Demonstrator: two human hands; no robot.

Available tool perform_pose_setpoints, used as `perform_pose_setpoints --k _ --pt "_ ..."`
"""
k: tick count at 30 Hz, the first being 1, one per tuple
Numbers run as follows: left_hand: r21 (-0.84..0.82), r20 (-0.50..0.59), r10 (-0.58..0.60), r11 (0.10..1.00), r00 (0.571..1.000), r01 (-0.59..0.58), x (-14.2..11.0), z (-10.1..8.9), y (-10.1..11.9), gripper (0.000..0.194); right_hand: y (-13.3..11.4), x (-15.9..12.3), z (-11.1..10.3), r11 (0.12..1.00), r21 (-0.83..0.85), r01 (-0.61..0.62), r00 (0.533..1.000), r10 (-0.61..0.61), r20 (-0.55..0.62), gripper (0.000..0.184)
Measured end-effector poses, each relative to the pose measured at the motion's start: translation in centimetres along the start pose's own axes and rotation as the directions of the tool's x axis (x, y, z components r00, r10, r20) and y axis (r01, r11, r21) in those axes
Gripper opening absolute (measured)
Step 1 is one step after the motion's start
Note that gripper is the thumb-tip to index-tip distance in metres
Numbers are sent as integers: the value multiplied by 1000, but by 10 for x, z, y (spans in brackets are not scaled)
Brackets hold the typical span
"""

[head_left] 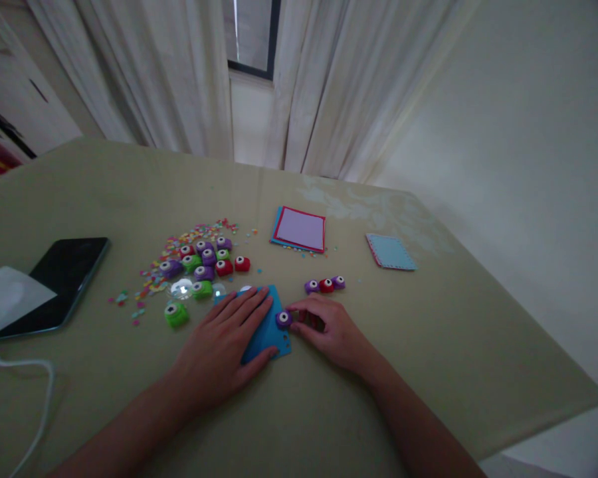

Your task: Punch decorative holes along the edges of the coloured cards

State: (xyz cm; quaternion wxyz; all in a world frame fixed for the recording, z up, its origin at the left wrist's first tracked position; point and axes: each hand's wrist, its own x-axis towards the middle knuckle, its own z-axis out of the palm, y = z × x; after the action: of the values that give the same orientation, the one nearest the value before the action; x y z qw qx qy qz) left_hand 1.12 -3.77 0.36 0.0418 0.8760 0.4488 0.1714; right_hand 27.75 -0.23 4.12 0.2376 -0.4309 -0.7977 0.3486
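Observation:
A blue paper square (pixel 265 337) lies on the table under my left hand (pixel 229 342), whose fingers are stretched flat across it. Small punched holes show near the sheet's lower right corner. At its right edge sits a purple craft punch (pixel 284 319) with a round white button like an eye. My right hand (pixel 329 326) grips that punch between thumb and fingers. Just beyond the right hand stand two purple punches and a red punch (pixel 326 285) in a short row. Part of the blue sheet is hidden by my left hand.
Several green, purple and red punches (pixel 204 272) cluster at left, with confetti (pixel 169 247) behind them. A paper stack (pixel 300 229) lies farther back, a light blue card (pixel 391 253) to its right. A dark tablet (pixel 64 279) and white cable (pixel 47 392) occupy the left side.

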Motion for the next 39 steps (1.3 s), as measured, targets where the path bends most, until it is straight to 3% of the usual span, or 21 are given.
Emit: perform_pose_setpoints --k 10,17,19,26,33,39 --pt "-9 -9 -1 1000 1000 1 -1 2 -1 76 1 0 1 1000 -3 21 1000 -21 -5 24" --pt "-22 -9 2 1000 1000 -2 0 2 -2 77 0 -1 -1 996 84 -44 998 47 -38 33" --pt "-43 -12 -1 999 1000 0 1 1 -1 78 0 -1 -2 989 134 -67 995 76 -60 28" --pt "-93 -100 -6 996 995 -3 6 -8 5 67 -5 1 1 973 210 -92 987 118 -112 24" --pt "-127 -125 -32 992 992 16 10 -8 3 58 -5 16 15 936 270 -225 963 256 -86 25" --pt "-95 -41 -46 995 998 42 12 0 1 67 2 25 9 871 348 -346 931 366 9 23"
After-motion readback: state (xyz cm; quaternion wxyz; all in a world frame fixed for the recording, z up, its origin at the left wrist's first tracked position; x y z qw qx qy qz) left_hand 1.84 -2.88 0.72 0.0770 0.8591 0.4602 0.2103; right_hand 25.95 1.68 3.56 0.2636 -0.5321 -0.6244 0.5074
